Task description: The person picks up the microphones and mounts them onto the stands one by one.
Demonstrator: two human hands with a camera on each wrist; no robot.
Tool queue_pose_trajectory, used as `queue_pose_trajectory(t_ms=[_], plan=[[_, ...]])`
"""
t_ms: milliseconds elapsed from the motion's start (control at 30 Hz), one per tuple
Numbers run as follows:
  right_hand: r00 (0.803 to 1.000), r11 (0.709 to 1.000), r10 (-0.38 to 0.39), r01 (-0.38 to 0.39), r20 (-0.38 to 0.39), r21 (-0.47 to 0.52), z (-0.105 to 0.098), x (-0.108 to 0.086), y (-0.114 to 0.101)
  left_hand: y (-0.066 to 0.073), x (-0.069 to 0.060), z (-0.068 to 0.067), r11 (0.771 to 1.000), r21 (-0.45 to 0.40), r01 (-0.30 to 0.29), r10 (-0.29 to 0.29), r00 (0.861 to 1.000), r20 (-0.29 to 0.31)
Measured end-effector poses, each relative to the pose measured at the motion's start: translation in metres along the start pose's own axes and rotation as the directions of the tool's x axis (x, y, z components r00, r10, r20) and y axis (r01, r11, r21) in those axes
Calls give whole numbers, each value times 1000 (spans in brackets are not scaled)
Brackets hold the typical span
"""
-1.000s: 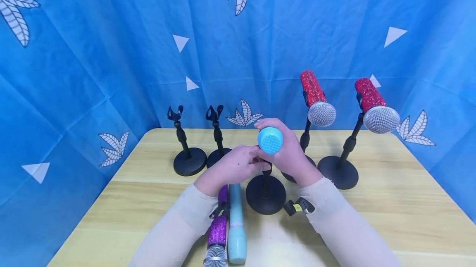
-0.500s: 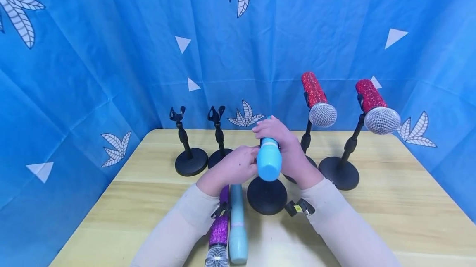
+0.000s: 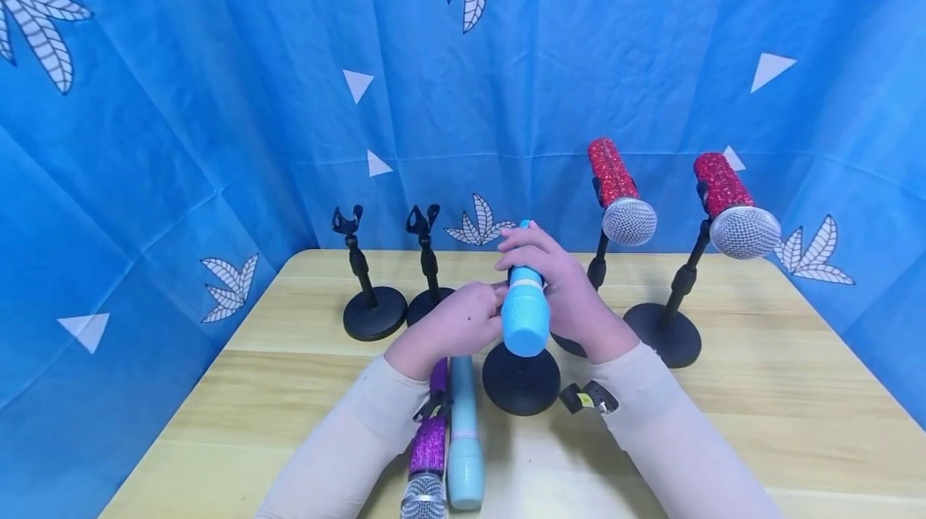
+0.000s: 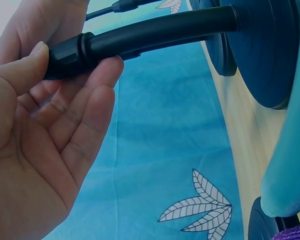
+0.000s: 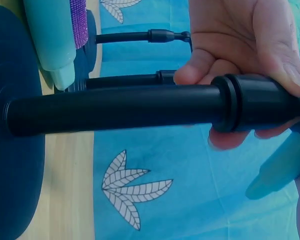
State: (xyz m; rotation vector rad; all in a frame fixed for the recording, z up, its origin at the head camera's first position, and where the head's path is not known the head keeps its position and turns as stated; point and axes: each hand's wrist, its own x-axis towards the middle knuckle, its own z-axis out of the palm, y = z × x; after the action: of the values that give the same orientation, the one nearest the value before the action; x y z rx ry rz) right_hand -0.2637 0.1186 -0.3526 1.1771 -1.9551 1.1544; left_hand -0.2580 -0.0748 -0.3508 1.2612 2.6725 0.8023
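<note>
My right hand (image 3: 560,278) curls over a bright blue microphone (image 3: 526,318) atop a black stand, its head tilted down toward me. Thumb and fingers of my left hand (image 3: 463,318) pinch the collar of that stand, whose round base (image 3: 521,382) rests on the table. In the left wrist view, the left hand (image 4: 55,115) grips the black collar (image 4: 67,57) of the pole. The right wrist view shows the pole (image 5: 125,110), fingers around its collar (image 5: 260,102), and the microphone's tail (image 5: 277,167) beyond.
A purple microphone (image 3: 428,447) and a pale teal one (image 3: 465,463) lie under and beside my left forearm. Two stands with bare clips (image 3: 347,222) (image 3: 423,220) stand behind at left. Two red glitter microphones (image 3: 612,169) (image 3: 723,181) sit in stands at right.
The blue microphone has tipped from pointing its head at the camera to slanting downward, with my right fingers now over its body. The left hand stays at the stand's collar.
</note>
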Motion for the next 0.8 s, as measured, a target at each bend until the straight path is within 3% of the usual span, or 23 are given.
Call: queue_pose_trajectory(t_ms=[233,800], plan=[[1000,1000,-5,5,24,12,0,-1,3,-2,0,2,1000,-26,12,-12,1000,0],[987,985,-143,150,74,-87,-3,1,1,2,0,-1,999,-6,35,-35,999,20]])
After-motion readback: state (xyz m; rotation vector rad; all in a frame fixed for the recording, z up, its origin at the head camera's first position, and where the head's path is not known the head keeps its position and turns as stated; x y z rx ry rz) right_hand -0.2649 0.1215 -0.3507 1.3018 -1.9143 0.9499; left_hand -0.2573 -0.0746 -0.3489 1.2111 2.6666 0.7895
